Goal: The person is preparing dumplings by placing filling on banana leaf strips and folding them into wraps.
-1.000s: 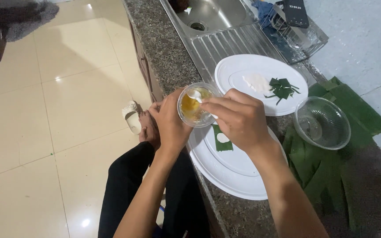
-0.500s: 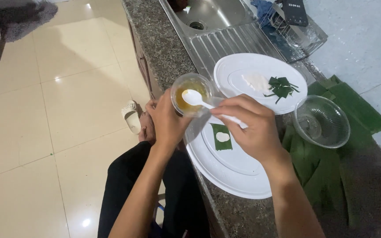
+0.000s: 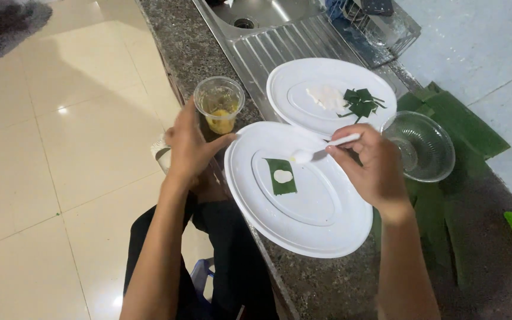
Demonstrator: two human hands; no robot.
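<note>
Left hand point(image 3: 189, 145) is gripping the cup point(image 3: 219, 105) off to the left, clearing room; right hand point(image 3: 370, 163) is pinching the spoon point(image 3: 321, 148) over the near plate's point(image 3: 327, 228) leaf point(image 3: 281, 176).

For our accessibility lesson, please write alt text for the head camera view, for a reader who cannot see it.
Right hand holds a white spoon over a leaf strip on a white plate; left hand holds a clear cup with yellow contents. A second plate and glass bowl sit behind, on the granite counter.
</note>
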